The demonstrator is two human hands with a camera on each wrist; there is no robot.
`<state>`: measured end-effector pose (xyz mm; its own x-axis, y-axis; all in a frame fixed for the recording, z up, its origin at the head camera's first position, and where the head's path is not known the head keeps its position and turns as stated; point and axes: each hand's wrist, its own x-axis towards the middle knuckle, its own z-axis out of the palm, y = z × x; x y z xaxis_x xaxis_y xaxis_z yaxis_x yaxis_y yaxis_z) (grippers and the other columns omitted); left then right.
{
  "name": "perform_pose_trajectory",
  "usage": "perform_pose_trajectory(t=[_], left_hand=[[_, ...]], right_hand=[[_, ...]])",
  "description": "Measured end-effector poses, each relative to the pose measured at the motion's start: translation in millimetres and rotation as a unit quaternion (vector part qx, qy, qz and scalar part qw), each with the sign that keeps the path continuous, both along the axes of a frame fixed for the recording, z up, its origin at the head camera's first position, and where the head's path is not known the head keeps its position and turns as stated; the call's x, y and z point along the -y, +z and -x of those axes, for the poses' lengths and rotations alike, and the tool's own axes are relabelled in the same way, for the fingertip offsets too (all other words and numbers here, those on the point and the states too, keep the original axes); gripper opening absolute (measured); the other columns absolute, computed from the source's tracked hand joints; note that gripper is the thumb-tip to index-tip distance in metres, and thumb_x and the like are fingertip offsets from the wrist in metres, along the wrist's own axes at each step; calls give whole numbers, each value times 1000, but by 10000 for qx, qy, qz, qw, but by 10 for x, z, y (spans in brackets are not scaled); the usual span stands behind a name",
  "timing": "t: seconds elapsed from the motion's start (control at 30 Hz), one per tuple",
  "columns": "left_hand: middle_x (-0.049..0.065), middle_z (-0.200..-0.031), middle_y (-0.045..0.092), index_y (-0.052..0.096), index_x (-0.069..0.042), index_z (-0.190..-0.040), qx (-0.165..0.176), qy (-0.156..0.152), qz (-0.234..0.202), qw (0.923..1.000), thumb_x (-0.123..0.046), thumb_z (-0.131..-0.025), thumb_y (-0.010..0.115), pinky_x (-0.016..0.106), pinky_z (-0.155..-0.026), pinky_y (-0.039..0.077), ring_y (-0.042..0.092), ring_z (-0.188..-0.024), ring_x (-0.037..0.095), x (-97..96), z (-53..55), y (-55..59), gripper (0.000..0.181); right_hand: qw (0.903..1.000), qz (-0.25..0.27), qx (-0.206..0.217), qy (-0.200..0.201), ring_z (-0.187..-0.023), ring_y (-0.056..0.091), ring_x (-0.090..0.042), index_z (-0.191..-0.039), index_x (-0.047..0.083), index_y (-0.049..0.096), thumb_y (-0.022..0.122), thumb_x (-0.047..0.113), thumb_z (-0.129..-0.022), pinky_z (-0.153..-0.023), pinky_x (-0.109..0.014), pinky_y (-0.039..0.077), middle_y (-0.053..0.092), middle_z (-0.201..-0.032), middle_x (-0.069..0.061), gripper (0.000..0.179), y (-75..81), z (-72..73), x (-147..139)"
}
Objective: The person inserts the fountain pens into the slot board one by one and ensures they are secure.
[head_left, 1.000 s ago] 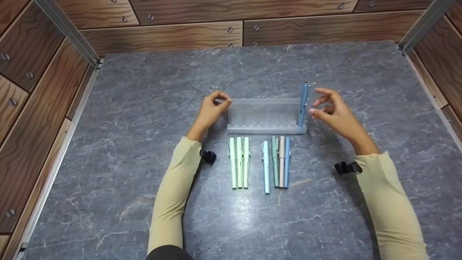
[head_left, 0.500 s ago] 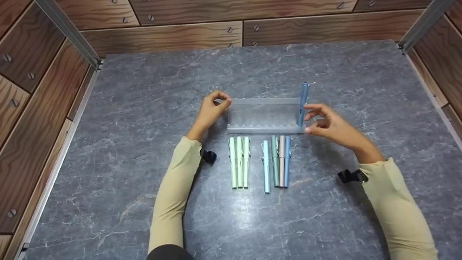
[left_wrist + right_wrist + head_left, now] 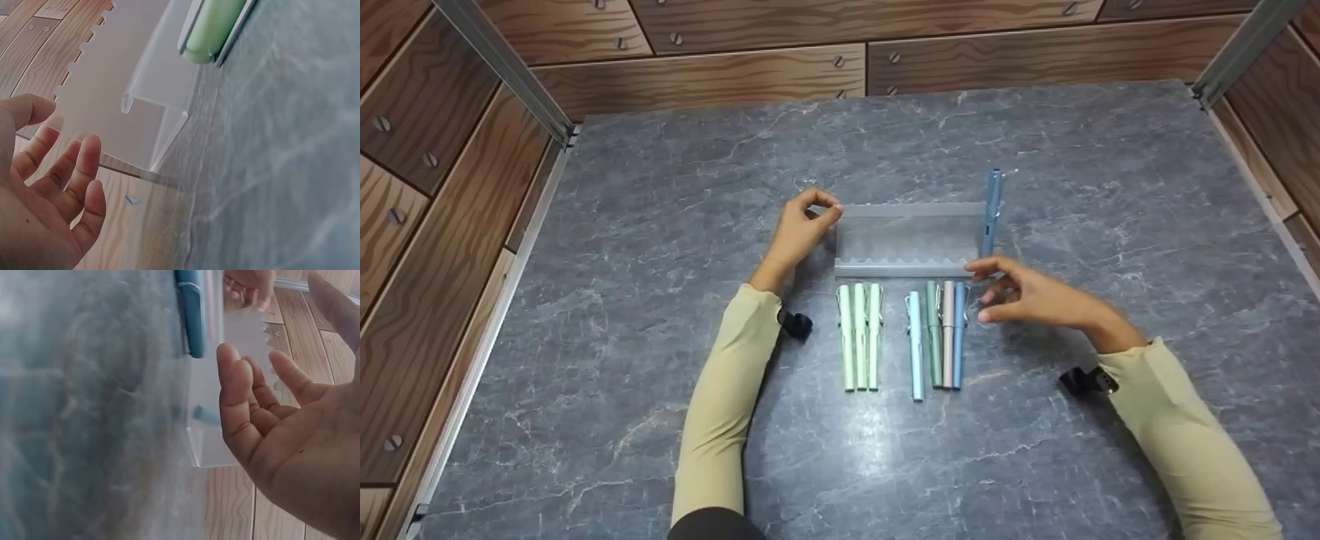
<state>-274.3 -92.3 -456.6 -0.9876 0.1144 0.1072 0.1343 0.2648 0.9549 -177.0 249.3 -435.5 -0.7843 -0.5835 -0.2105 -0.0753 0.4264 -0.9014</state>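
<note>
A clear plastic pen rack (image 3: 911,232) with a notched front ledge stands on the table. My left hand (image 3: 804,225) pinches its upper left corner between thumb and forefinger; in the left wrist view the fingertips (image 3: 48,107) meet the panel's notched edge. One blue pen (image 3: 994,199) stands upright at the rack's right end, its lower part behind my right hand (image 3: 1027,296). That hand has loosely bent fingers with nothing between them, beside the rack's front right corner. Just left of it lie a blue pen (image 3: 958,337), a pinkish-grey pen (image 3: 947,341) and a dark green pen (image 3: 934,337).
A light blue pen (image 3: 916,349) lies a little apart from that group. Three light green pens (image 3: 860,337) lie side by side in front of the rack's left half. Wood-patterned panels (image 3: 697,79) border the grey marbled table (image 3: 585,315) at the back and sides.
My right hand has moved down and to the left, from beside the upright blue pen to the rack's front right corner. My left hand has kept its hold on the rack.
</note>
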Motion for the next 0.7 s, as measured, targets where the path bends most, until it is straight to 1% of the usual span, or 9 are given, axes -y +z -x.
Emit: perform_pose_trajectory(t=[0.1,0.2,0.3,0.43,0.57,0.7], left_hand=[[8,-99,64,65,-2,-97,-9,25,9,10000,-13,-90,66,19,-61,49,65,-79,43,-2,2,-2,14],[8,-99,64,66,-2,-97,8,24,10,10000,-13,-90,66,20,-62,51,66,-78,40,-2,3,-5,14],[8,-100,63,66,-1,-98,57,4,-18,10000,-14,-90,66,20,-63,51,66,-79,38,-2,1,-4,14],[8,-100,64,66,-2,-98,108,22,-20,9999,-15,-90,66,19,-63,50,67,-81,38,-5,-5,-1,15],[8,-100,63,66,-3,-98,101,41,-6,9999,-15,-90,66,18,-62,49,66,-83,40,-5,-3,-3,14],[6,-99,63,66,-4,-98,127,55,50,9999,-16,-90,66,19,-62,47,66,-82,37,1,-3,5,14]], right_hand=[[9999,-161,37,-5,-105,53,-21,-142,-2,34,74,10,-83,-82,-19,51,38,-137,-26,72,-49,-20,19],[9991,-421,-47,-37,-109,51,-28,-142,1,36,75,14,-84,-84,-19,48,38,-139,-25,72,-81,-33,32],[9979,-628,-173,-69,-110,51,-31,-142,2,37,75,17,-84,-87,-23,46,39,-137,-25,72,-101,-38,42],[9969,-740,-259,-95,-108,49,-30,-141,0,37,76,16,-82,-90,-28,45,41,-133,-25,73,-119,-39,60],[9960,-826,-319,-103,-105,48,-28,-142,-2,36,76,16,-83,-89,-28,44,42,-130,-26,74,-138,-37,74],[9949,-902,-437,-105,-102,47,-27,-142,-5,35,76,16,-83,-87,-28,43,43,-126,-26,75,-150,-38,96]])
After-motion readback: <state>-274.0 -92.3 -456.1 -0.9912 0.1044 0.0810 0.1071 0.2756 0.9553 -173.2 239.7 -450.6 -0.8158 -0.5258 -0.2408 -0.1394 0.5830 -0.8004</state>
